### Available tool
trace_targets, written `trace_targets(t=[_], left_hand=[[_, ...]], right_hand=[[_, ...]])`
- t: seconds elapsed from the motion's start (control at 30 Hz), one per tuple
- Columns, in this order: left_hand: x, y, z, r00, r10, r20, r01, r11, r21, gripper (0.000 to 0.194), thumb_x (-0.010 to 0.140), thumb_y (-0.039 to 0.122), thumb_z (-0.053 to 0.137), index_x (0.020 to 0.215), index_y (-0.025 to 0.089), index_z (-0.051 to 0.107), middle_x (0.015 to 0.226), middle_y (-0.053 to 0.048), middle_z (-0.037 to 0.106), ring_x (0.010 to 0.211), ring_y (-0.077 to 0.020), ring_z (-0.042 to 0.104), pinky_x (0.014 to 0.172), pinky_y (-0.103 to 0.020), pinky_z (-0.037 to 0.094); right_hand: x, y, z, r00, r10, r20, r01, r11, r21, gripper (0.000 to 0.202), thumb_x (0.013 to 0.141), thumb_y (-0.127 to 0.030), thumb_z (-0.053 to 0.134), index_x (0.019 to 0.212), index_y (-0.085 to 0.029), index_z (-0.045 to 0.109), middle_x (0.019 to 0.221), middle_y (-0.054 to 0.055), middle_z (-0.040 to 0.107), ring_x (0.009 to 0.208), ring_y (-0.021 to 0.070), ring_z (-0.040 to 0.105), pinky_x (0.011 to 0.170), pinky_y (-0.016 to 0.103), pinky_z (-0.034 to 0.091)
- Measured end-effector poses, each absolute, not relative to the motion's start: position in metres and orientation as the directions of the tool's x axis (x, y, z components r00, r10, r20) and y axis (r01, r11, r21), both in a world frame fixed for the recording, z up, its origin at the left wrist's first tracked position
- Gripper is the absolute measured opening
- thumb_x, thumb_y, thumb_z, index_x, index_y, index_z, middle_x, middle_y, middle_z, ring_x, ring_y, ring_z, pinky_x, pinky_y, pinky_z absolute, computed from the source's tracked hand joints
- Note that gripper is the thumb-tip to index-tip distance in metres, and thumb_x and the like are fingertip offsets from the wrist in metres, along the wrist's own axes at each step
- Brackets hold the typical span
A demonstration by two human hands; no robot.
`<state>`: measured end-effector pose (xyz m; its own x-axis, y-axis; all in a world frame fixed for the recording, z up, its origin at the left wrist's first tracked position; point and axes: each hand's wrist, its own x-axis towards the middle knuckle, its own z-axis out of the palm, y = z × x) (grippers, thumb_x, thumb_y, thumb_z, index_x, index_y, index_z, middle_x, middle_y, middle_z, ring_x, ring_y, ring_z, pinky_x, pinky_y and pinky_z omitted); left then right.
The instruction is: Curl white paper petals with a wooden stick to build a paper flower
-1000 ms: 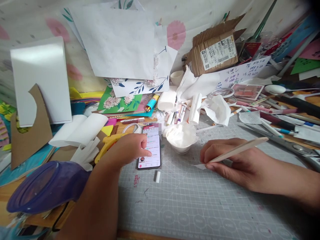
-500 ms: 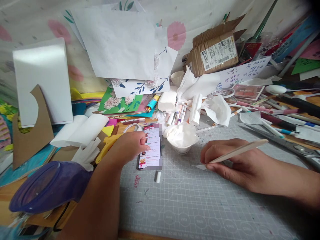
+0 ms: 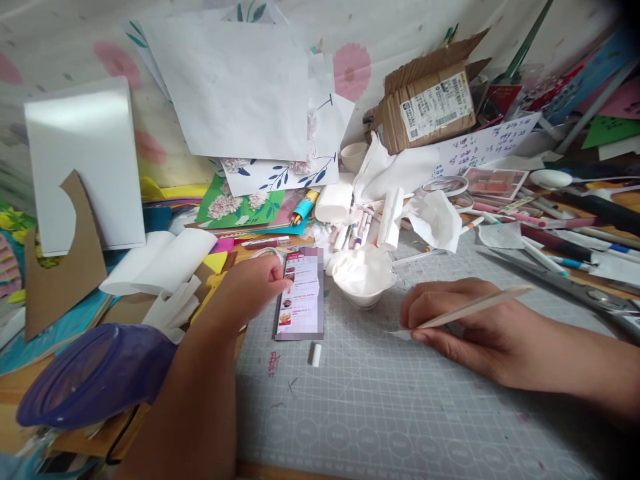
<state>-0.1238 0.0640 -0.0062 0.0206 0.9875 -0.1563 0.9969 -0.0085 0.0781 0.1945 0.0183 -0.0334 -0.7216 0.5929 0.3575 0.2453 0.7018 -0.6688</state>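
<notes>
My left hand [image 3: 257, 287] is curled at the left edge of a phone [image 3: 301, 303] with a lit screen, which lies on the grey cutting mat [image 3: 350, 413]. Its fingers are folded in, and nothing shows inside them. On the right, my right hand [image 3: 455, 323] pinches a pale flat wooden stick [image 3: 475, 307]. A small white scrap [image 3: 401, 334] lies at its fingertips. Between the hands stands a white bowl [image 3: 364, 277] with white material inside. A small white cylinder [image 3: 317, 355] is just below the phone.
Markers, pens and crumpled white paper [image 3: 435, 220] crowd the back. Large scissors [image 3: 565, 280] lie at the right. A cardboard box [image 3: 430, 100] sits behind. At the left are a purple object [image 3: 100, 373], white rolls [image 3: 160, 263] and cut cardboard [image 3: 65, 280].
My left hand has drawn slightly left, off the phone's screen to its edge. The list on the screen has shifted. The stick in my right hand has tilted a little lower.
</notes>
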Motion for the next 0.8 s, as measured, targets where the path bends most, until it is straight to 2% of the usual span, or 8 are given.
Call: trace_targets(t=[0.2, 0.53, 0.8], left_hand=[[-0.1222, 0.0633, -0.0109, 0.092, 0.969, -0.231, 0.993, -0.071, 0.1, 0.025, 0.066, 0.04, 0.072, 0.067, 0.023, 0.053, 0.069, 0.003, 0.06, 0.065, -0.0179, 0.054, 0.056, -0.03, 0.03], [-0.1184, 0.0643, -0.0129, 0.057, 0.981, -0.184, 0.997, -0.045, 0.07, 0.023, 0.074, 0.033, 0.067, 0.064, 0.022, 0.049, 0.066, 0.003, 0.058, 0.062, -0.0167, 0.05, 0.057, -0.03, 0.028], [-0.1269, 0.0664, -0.0142, 0.047, 0.992, -0.118, 0.995, -0.036, 0.095, 0.026, 0.083, 0.04, 0.055, 0.066, 0.023, 0.048, 0.063, 0.001, 0.058, 0.062, -0.0177, 0.051, 0.057, -0.031, 0.03]], right_hand=[[0.1953, 0.0179, -0.0356, -0.728, 0.593, 0.344, 0.254, 0.7, -0.668, 0.012, 0.096, -0.013, 0.051, 0.089, -0.019, 0.06, 0.082, 0.004, 0.067, 0.074, 0.0166, 0.067, 0.067, 0.027, 0.051], [0.1956, 0.0191, -0.0361, -0.737, 0.588, 0.333, 0.255, 0.698, -0.669, 0.011, 0.096, -0.014, 0.052, 0.091, -0.02, 0.059, 0.083, 0.004, 0.067, 0.075, 0.016, 0.066, 0.069, 0.027, 0.051], [0.1966, 0.0175, -0.0354, -0.731, 0.59, 0.344, 0.255, 0.703, -0.664, 0.011, 0.096, -0.014, 0.051, 0.09, -0.019, 0.059, 0.083, 0.004, 0.067, 0.075, 0.0154, 0.065, 0.069, 0.026, 0.052]])
